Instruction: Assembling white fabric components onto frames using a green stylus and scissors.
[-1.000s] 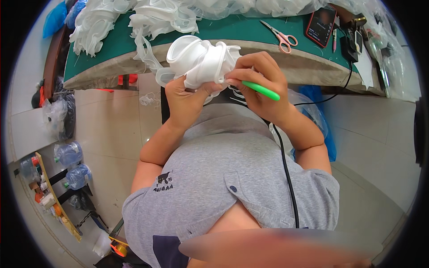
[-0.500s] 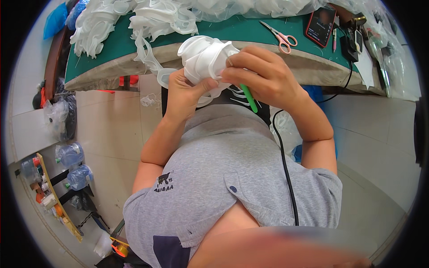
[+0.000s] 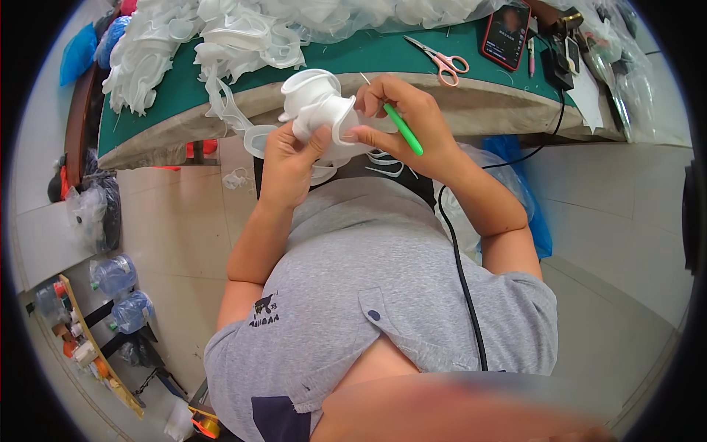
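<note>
Between my hands, just off the table's front edge, is a white moulded piece [image 3: 317,103] with round, flanged rims. My left hand [image 3: 289,158] is closed round its left side, thumb pressed on it. My right hand [image 3: 409,110] grips a slim green-handled tool [image 3: 403,129], whose thin pale tip pokes out above the fingers; its exact kind is unclear. The right thumb reaches the piece's right rim. A strip of joined translucent white rings [image 3: 228,110] hangs from the table to beside my left hand.
On the green table top [image 3: 346,59] lie pink-handled scissors [image 3: 440,59], a phone [image 3: 507,35], a pen [image 3: 531,57] and heaps of white moulded pieces [image 3: 247,37]. A black cable [image 3: 462,272] runs down my front. Water bottles [image 3: 114,275] stand at the lower left.
The white piece has turned, so a round opening now faces up. My right hand has pulled its fingers back and the green handle now lies across the palm side.
</note>
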`<state>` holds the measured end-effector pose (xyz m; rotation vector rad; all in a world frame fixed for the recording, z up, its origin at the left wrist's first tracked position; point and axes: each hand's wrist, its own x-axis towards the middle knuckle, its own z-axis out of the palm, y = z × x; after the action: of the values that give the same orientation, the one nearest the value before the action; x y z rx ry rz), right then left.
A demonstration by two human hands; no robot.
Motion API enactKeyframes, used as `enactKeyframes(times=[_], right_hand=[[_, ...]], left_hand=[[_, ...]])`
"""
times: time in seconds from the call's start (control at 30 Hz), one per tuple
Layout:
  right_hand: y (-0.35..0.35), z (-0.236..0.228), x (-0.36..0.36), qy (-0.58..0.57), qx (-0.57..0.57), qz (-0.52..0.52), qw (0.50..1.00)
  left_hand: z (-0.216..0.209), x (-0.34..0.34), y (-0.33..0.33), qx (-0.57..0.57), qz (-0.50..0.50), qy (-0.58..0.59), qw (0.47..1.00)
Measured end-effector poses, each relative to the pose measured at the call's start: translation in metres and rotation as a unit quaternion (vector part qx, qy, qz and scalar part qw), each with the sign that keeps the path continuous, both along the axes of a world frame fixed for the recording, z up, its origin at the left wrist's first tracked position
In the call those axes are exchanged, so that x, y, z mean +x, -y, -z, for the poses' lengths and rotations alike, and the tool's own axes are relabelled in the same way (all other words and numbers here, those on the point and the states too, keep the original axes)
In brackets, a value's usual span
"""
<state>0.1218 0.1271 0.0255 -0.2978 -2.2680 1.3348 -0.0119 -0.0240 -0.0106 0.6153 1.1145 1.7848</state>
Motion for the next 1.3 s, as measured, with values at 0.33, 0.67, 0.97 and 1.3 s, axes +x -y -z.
enactKeyframes(times=[0.33,0.67,0.97,1.3], right_hand=[[0.015,0.009,-0.003,0.013,-0.115,0.023,0.993],[0.016,-0.001,-0.004,0.025,-0.071,0.000,0.997],[0.007,0.018,-0.015,-0.016,0.010,0.103,0.994],[0.001,0.008,-0.013,-0.089,0.147,0.042,0.984]], left_hand=[[0.022,0.010,-0.013,0.035,-0.048,0.076,0.995],[0.015,0.007,-0.013,0.008,-0.048,0.047,0.998],[0.014,0.008,-0.012,0.004,-0.050,0.017,0.999],[-0.001,-0.001,-0.010,0.027,0.081,0.208,0.974]])
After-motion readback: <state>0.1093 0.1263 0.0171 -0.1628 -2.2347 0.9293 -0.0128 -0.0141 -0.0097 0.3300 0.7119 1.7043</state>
